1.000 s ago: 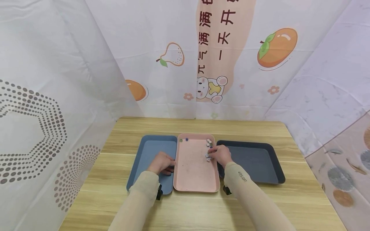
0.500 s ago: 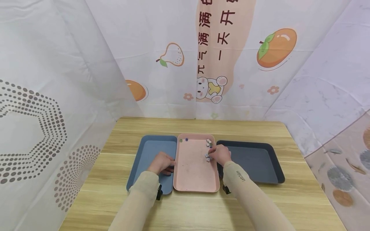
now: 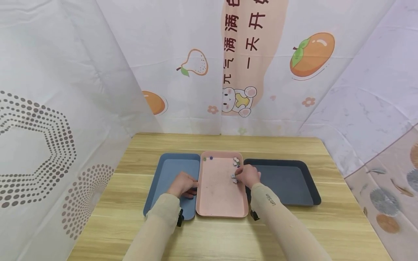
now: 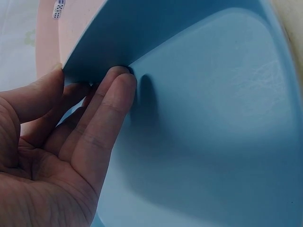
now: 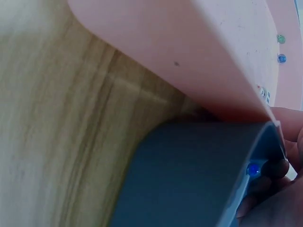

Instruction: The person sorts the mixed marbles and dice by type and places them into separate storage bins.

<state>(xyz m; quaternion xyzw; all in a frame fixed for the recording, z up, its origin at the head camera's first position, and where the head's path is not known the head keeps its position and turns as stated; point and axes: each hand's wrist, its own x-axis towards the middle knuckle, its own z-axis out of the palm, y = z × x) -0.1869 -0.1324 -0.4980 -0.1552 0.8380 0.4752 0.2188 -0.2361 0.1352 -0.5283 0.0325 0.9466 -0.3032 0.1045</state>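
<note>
My left hand (image 3: 183, 184) pinches the right wall of the blue tray (image 3: 173, 161), where it meets the pink tray (image 3: 218, 203). In the left wrist view the thumb lies at the rim and the other fingers are inside the blue wall. My right hand (image 3: 248, 175) reaches over the pink tray's right wall, its thumb and forefinger at a white die (image 3: 233, 176). Another die (image 3: 235, 181) lies just in front of it. In the right wrist view, a blue marble (image 5: 253, 169) shows beside the curled fingers within the dark tray; the pinching fingertips are mostly hidden.
More dice (image 3: 236, 160) sit at the pink tray's far right corner. A green marble (image 3: 204, 159) and a blue marble (image 3: 211, 158) lie at its far left. The dark tray (image 3: 284, 185) stands on the right. All three trays rest on a wooden table (image 3: 215, 239).
The die at my right fingertips has shifted slightly left and shows a different face. The dark tray has edged slightly left. My left hand has stayed in place.
</note>
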